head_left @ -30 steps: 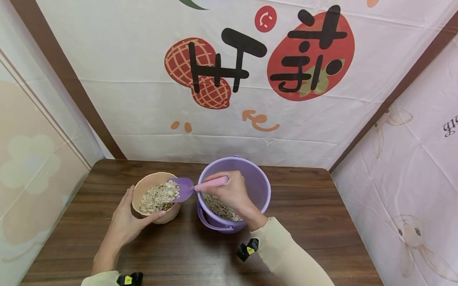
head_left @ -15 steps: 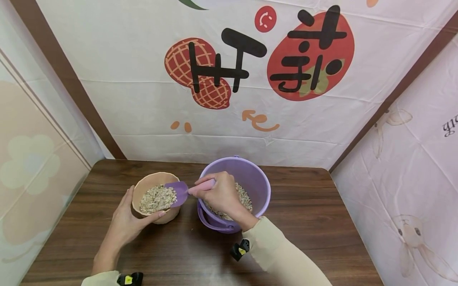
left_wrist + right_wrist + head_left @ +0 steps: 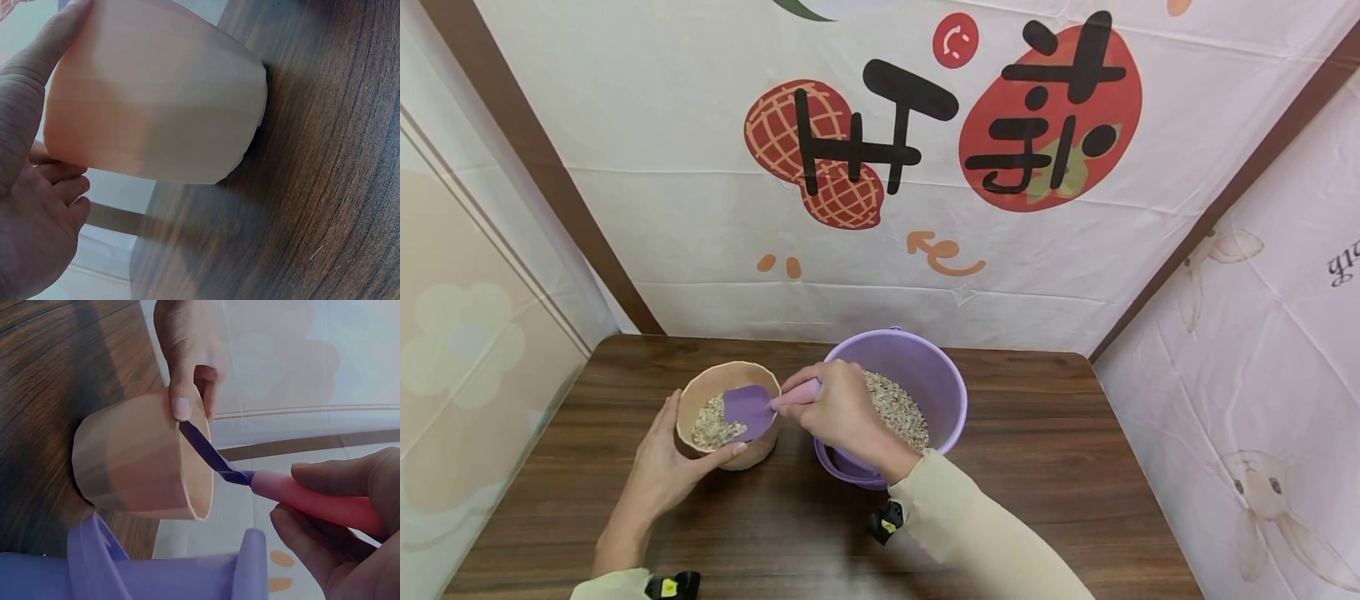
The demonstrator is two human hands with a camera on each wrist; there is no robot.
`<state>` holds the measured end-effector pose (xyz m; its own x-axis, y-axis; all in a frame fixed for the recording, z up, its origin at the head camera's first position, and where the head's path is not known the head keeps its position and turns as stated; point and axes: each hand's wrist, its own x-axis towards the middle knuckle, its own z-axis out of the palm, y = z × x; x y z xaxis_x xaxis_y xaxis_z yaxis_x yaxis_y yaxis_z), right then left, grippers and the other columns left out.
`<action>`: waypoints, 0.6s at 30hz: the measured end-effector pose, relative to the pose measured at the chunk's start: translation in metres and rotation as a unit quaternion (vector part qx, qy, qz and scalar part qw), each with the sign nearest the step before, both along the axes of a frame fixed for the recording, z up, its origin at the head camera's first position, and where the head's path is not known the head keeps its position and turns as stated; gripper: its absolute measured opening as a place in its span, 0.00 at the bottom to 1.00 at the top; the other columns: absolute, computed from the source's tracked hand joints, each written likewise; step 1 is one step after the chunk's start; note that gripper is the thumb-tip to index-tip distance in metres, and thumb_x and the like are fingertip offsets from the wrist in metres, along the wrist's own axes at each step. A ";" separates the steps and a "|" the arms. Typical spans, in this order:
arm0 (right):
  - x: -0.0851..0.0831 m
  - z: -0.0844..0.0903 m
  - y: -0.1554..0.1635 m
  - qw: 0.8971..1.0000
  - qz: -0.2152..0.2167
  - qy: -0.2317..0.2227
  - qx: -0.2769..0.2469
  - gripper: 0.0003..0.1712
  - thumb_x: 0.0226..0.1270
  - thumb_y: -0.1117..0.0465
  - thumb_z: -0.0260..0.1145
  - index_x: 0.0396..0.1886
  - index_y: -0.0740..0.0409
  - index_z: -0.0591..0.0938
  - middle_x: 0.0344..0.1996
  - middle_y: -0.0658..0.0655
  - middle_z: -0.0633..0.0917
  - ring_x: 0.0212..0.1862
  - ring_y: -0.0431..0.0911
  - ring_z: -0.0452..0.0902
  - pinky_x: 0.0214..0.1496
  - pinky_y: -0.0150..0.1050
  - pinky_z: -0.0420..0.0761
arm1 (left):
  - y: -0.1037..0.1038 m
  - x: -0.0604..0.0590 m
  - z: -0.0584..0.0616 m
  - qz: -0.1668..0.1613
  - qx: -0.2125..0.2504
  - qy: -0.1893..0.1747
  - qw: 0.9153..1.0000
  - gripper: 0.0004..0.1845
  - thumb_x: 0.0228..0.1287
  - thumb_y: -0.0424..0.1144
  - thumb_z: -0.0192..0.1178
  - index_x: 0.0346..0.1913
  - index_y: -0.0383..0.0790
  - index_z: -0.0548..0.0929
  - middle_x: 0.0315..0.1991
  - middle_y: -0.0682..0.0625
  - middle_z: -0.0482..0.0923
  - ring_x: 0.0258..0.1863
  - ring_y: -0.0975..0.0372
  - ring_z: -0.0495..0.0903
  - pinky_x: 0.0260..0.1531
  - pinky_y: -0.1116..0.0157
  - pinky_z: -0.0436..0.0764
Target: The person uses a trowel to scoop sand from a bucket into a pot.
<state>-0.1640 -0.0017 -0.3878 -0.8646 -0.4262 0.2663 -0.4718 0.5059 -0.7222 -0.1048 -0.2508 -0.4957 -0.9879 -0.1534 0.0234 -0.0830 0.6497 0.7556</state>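
Observation:
My left hand (image 3: 660,462) grips the near-left side of a peach-coloured pot (image 3: 760,454), its thumb at the front rim and its fingers round the far side. Pale, flaky grain (image 3: 711,427) lies inside the pot. In my right hand (image 3: 842,410) is the pink handle (image 3: 801,393) of a small shovel, whose purple blade (image 3: 748,410) is over the pot's mouth, covering part of the grain. The right wrist view shows the blade (image 3: 209,453) tilted down into the pot, close to the left thumb. Both hands hold their things above the table's left and middle part.
A purple bucket (image 3: 943,375) stands right of the pot, with more grain (image 3: 897,408) inside; my right forearm crosses over it. Its purple handle (image 3: 94,559) hangs down the side. The brown wooden table (image 3: 1037,467) meets a printed cloth backdrop (image 3: 700,242) behind.
My right hand has moved left with the shovel, carrying its blade from the pot's right rim further over the pot. The grain on the blade has slid off. The left hand stays put.

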 end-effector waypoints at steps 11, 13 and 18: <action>-0.001 0.002 0.007 1.000 -0.008 0.027 -0.001 0.08 0.51 0.62 0.82 0.33 0.50 0.93 0.29 0.43 0.90 0.34 0.29 0.81 0.35 0.22 0.78 | 0.001 0.000 0.001 0.002 -0.004 0.003 1.000 0.72 0.49 0.58 0.79 0.81 0.32 0.39 0.77 0.23 0.44 0.72 0.27 0.51 0.63 0.29 0.59; -0.001 0.003 0.012 1.000 -0.016 0.016 -0.015 0.09 0.51 0.62 0.82 0.34 0.50 0.93 0.30 0.43 0.90 0.35 0.31 0.81 0.36 0.24 0.78 | 0.001 0.000 0.001 0.002 -0.003 0.000 1.000 0.72 0.49 0.58 0.79 0.81 0.33 0.38 0.77 0.24 0.43 0.72 0.27 0.51 0.62 0.28 0.58; 0.002 0.007 0.029 0.997 -0.042 -0.006 -0.060 0.09 0.49 0.63 0.83 0.33 0.51 0.93 0.29 0.43 0.90 0.36 0.35 0.83 0.40 0.30 0.81 | 0.000 0.000 0.001 0.001 0.001 0.002 1.000 0.71 0.50 0.59 0.78 0.81 0.34 0.37 0.77 0.24 0.42 0.72 0.27 0.50 0.62 0.27 0.57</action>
